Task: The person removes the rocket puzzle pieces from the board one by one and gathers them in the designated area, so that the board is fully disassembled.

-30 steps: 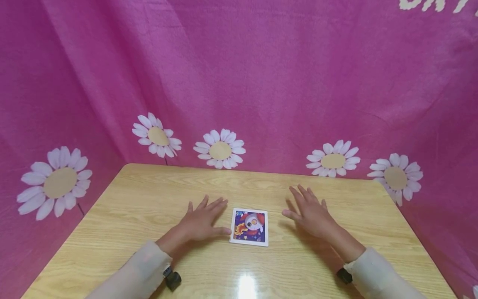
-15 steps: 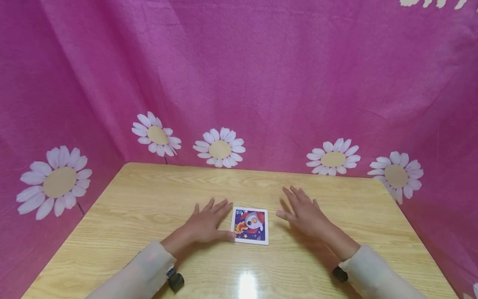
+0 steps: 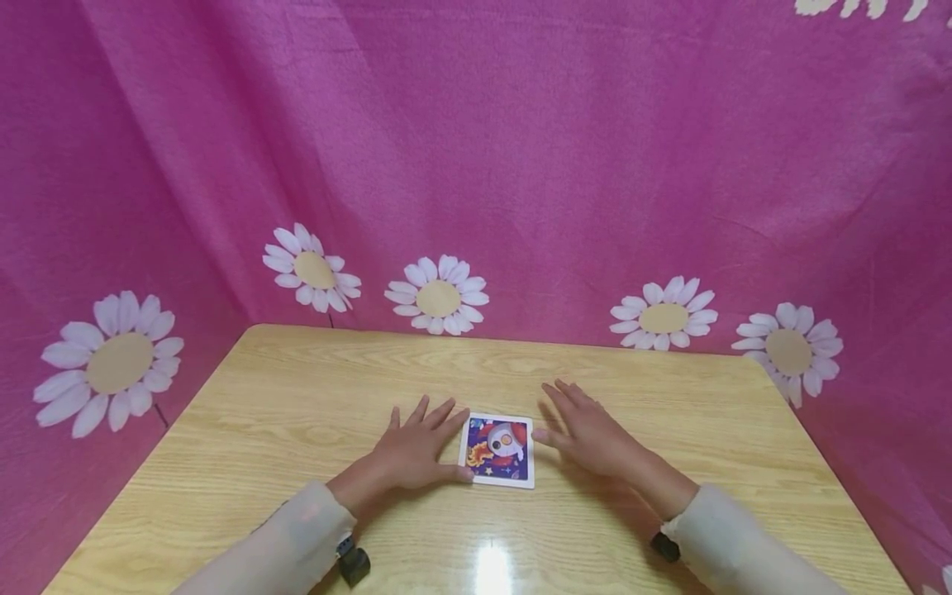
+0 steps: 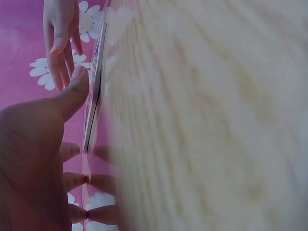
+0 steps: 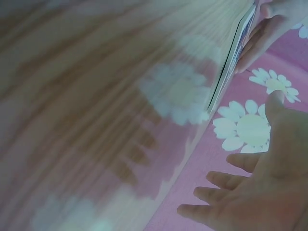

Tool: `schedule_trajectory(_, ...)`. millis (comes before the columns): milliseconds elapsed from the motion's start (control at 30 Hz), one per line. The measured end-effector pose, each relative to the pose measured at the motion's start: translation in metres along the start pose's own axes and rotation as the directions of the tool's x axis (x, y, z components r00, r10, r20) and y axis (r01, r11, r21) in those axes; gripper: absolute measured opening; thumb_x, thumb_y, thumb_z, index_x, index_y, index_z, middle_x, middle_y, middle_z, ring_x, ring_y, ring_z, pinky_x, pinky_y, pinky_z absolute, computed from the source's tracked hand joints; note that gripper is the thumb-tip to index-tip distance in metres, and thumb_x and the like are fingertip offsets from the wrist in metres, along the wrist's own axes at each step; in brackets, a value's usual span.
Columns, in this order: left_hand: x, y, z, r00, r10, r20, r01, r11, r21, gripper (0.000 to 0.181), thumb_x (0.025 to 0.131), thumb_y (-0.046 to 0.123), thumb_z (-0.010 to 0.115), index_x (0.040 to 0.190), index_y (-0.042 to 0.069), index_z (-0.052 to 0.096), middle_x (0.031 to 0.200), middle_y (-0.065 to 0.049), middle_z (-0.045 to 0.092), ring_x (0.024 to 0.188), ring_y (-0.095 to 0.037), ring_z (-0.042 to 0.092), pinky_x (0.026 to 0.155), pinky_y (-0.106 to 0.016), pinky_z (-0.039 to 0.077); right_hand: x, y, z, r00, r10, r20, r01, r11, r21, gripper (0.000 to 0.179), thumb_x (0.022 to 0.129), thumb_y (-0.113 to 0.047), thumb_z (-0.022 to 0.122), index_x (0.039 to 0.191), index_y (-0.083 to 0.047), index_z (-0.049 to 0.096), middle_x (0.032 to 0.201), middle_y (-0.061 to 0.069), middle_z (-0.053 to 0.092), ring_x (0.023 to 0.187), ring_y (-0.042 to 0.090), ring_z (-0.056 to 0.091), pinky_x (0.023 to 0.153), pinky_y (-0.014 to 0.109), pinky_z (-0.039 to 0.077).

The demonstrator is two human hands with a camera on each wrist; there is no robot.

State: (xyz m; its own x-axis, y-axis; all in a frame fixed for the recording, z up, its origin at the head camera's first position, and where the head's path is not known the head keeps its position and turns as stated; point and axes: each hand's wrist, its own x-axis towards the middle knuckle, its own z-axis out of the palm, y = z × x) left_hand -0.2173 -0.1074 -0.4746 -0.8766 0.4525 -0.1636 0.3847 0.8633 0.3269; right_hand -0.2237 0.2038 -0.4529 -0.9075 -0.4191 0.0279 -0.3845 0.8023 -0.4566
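Purple-and-white rocket picture (image 3: pixel 497 449) flat on table (image 3: pixel 297 397) between left hand (image 3: pixel 413 451), right hand (image 3: pixel 595 434); squarish, no long axis. Left nearer: fingers spread, thumb over picture's near-left corner, contact unclear. Right spread, off table by picture's right edge. Neither grips.

The purple and red square (image 3: pixel 507 449) is edged in white. The far pink cloth (image 3: pixel 476 157) is dotted with white flowers (image 3: pixel 437 297). The tan desk (image 3: pixel 327 380) is streaked.

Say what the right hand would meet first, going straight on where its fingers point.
The right hand would probably meet the pink curtain, near a white flower, beyond the table; its thumb might brush the card first, depth being unclear.
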Motion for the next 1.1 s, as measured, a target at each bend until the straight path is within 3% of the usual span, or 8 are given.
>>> schedule_trajectory(233, -0.001, 0.003, 0.001, 1.0, -0.003, 0.0, 0.003, 1.0, 0.024, 0.098, 0.084, 0.081, 0.059, 0.164, 0.033, 0.03, 0.173, 0.001, 0.018, 0.158, -0.041, 0.006, 0.118, -0.074, 0.004, 0.003, -0.011, 0.001, 0.998, 0.012, 0.064, -0.016, 0.998, 0.053, 0.081, 0.102, -0.05, 0.06, 0.162, -0.005, 0.029, 0.168, 0.025, 0.022, 0.153, 0.05, 0.019, 0.118, 0.067, 0.024)
schedule_trajectory(533, -0.002, 0.005, 0.001, 1.0, -0.007, 0.001, 0.007, 0.999, 0.051, 0.098, 0.085, 0.082, 0.057, 0.164, 0.031, 0.031, 0.173, -0.001, 0.018, 0.158, -0.043, 0.007, 0.118, -0.075, 0.008, 0.014, -0.022, 0.01, 0.996, -0.016, 0.092, 0.009, 0.997, 0.073, 0.083, 0.1, -0.048, 0.064, 0.16, -0.001, 0.032, 0.165, 0.026, 0.028, 0.152, 0.046, 0.028, 0.12, 0.06, 0.027)
schedule_trajectory(833, -0.001, 0.007, 0.001, 1.0, -0.014, 0.003, 0.014, 0.997, 0.073, 0.099, 0.084, 0.084, 0.055, 0.164, 0.031, 0.029, 0.173, -0.002, 0.017, 0.158, -0.043, 0.007, 0.117, -0.075, 0.01, 0.025, -0.039, 0.014, 0.995, -0.061, 0.079, 0.053, 0.993, 0.104, 0.073, 0.099, -0.037, 0.07, 0.154, 0.002, 0.042, 0.149, 0.019, 0.056, 0.146, 0.039, 0.043, 0.119, 0.055, 0.032)
schedule_trajectory(1100, -0.001, 0.006, 0.0, 1.0, -0.015, 0.016, 0.014, 0.996, 0.084, 0.099, 0.085, 0.083, 0.055, 0.165, 0.032, 0.027, 0.174, 0.0, 0.015, 0.158, -0.042, 0.006, 0.118, -0.074, 0.011, 0.034, -0.046, 0.017, 0.985, -0.167, 0.051, 0.16, 0.98, 0.119, 0.052, 0.1, -0.021, 0.07, 0.142, 0.006, 0.056, 0.137, 0.021, 0.064, 0.134, 0.04, 0.055, 0.114, 0.054, 0.04)
